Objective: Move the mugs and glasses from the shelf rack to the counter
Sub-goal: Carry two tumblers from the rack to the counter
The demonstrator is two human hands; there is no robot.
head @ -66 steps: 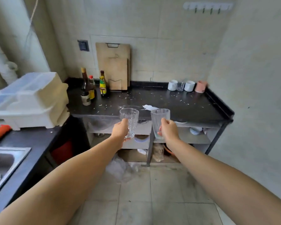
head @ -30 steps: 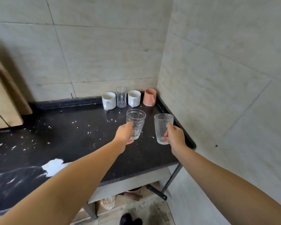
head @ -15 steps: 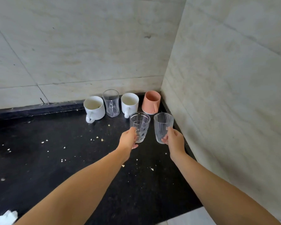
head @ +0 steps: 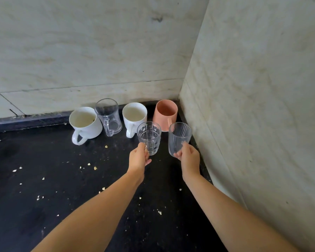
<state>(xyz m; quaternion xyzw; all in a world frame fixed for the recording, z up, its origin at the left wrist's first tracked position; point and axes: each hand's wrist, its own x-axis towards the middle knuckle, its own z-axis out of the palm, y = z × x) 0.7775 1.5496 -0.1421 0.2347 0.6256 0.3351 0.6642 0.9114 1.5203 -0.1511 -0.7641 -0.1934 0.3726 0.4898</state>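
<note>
Head view looks into a back right corner where two pale tiled walls (head: 253, 88) hem in the black surface (head: 44, 179); bare room, speckled with crumbs, spreads to the left. Along the back wall stand a white mug (head: 85, 124), a clear handled mug (head: 109, 117), a second white mug (head: 134, 117) and a pink mug (head: 165, 113). The left hand (head: 139, 159) grips a patterned glass (head: 149, 137); the right hand (head: 189, 159) grips a ribbed glass (head: 178, 137), close to the side wall. Whether the glasses touch the surface is unclear.
</note>
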